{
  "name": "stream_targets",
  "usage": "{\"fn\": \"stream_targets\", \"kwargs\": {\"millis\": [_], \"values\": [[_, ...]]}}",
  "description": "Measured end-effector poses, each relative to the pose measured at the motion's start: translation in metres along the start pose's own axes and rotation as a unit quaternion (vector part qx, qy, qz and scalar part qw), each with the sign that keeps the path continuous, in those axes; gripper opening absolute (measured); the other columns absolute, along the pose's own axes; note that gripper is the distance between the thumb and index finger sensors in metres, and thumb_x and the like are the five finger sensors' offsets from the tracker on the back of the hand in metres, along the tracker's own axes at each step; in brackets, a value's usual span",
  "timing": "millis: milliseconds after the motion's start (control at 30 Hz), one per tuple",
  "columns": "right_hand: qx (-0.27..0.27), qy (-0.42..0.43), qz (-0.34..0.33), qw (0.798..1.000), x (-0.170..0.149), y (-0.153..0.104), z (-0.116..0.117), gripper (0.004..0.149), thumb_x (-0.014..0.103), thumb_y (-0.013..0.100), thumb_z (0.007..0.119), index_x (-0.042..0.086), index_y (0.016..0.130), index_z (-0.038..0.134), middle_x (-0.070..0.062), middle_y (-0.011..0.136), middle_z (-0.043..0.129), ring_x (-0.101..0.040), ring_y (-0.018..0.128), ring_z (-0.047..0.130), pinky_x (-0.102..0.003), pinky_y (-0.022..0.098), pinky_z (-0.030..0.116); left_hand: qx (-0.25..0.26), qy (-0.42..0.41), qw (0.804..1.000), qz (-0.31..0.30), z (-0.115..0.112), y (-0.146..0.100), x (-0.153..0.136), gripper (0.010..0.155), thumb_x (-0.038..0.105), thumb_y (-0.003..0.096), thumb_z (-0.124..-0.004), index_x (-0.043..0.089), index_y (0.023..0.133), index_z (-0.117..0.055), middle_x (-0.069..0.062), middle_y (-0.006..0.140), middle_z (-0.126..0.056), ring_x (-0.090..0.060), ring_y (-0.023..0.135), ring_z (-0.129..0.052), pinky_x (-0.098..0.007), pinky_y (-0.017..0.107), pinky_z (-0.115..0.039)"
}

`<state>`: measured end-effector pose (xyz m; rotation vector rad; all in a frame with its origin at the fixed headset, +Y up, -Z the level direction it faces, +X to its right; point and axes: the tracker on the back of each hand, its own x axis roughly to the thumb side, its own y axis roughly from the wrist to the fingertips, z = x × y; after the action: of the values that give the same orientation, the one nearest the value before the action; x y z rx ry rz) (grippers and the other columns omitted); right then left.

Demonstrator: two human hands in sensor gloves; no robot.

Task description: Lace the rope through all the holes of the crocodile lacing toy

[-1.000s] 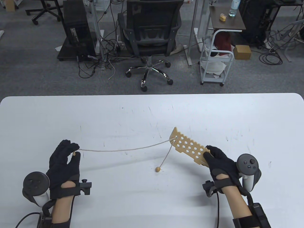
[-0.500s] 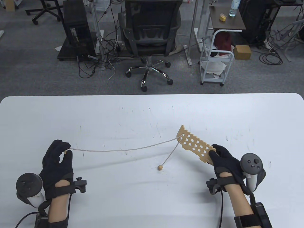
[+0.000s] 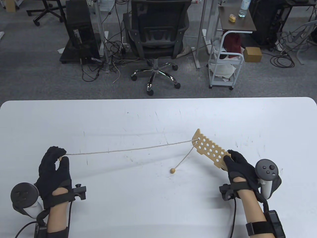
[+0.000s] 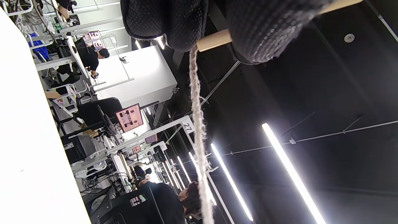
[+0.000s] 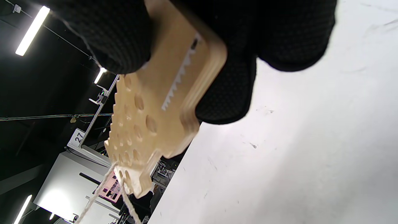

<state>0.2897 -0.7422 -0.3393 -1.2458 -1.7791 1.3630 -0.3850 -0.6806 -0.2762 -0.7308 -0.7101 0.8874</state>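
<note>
L hand [image 3: 55,164], black glove, pinches the small wooden needle tip [image 4: 214,39] of the beige twisted rope [image 3: 128,149] btw thumb and fingers, low on the desk's left side. In the left wrist view the peg sits crosswise btw two fingertips [image 4: 264,28], rope leaving its end and running away from the cam.

R hand [image 3: 239,166], also black-gloved, grips the near end of the flat pale-wood crocodile lacing board w/ rows of round holes [image 3: 210,150], thumb on top, fingers under. Board is held off the white desk [image 3: 158,116], tilted, its far end pointing up-left in the table view. Right wrist view shows a zigzag teeth cut near the gripped end and the notched edge along one side.

Rope spans nearly straight from L hand to a hole at the board's far end, passes thru, then drops as a short tail to a round wooden bead [image 3: 172,170] resting on the desk, below-left of the board. Other holes look unthreaded.

Hands well apart, trackers on the backs of both.

Beyond the desk: black office chair [image 3: 156,32], white trolley [image 3: 224,64], cables on grey carpet.
</note>
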Motion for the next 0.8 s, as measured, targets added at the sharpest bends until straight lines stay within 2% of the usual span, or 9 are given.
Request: {"fn": "stream_targets", "kwargs": {"millis": [233,567,800], "values": [[0.013,-0.003,-0.035,0.999,0.013,-0.008,0.008,0.044,0.034,0.044,0.086,0.018,0.085,0.081,-0.006,0.069,0.1,-0.028,0.05,0.107,-0.047,0.04,0.082,-0.016,-0.001,1.0,-0.005,-0.005,0.0,0.0,0.045,0.041,0.0435,-0.084,0.047,0.088,-0.081,-0.002,0.095,-0.088,-0.031,0.089,-0.087,-0.059,0.075,-0.054],[0.041,-0.007,-0.075,0.996,0.029,-0.02,0.021,0.044,0.034,0.044,0.086,0.018,0.085,0.082,-0.007,0.069,0.1,-0.028,0.05,0.107,-0.047,0.039,0.083,-0.051,0.021,0.998,-0.019,-0.02,-0.002,0.003,0.053,0.027,0.0428,-0.081,0.042,0.093,-0.078,0.001,0.089,-0.092,-0.029,0.083,-0.09,-0.057,0.074,-0.058],[0.057,-0.01,-0.094,0.994,0.037,-0.027,0.028,0.044,0.034,0.044,0.086,0.018,0.085,0.082,-0.006,0.068,0.101,-0.028,0.05,0.107,-0.047,0.039,0.083,-0.095,0.027,0.995,-0.035,-0.035,-0.005,0.005,0.056,0.03,0.0417,-0.084,0.033,0.097,-0.076,0.001,0.08,-0.099,-0.027,0.073,-0.097,-0.055,0.071,-0.065]]}}
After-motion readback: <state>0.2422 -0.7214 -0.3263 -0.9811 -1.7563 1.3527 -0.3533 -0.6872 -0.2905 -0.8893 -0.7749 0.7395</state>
